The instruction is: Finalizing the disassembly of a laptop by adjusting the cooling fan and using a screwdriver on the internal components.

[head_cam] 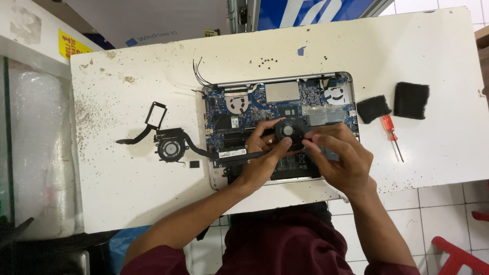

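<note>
An opened laptop (pixel 285 94) lies on a white table (pixel 417 56), its blue circuit board showing. Over its middle both hands hold a small black cooling fan (pixel 288 131). My left hand (pixel 264 155) grips the fan's left side with fingers and thumb. My right hand (pixel 338 155) pinches its right edge. A second fan with a black heat pipe (pixel 172 147) rests on the table left of the laptop, the pipe reaching under my left hand.
A red-handled screwdriver (pixel 391 133) and two black foam pads (pixel 410 100) lie right of the laptop. A black frame bracket (pixel 156 115) and a small black chip (pixel 194 163) sit at left. Bubble wrap (pixel 35 147) lies beyond the table's left edge. A red stool (pixel 458 254) stands bottom right.
</note>
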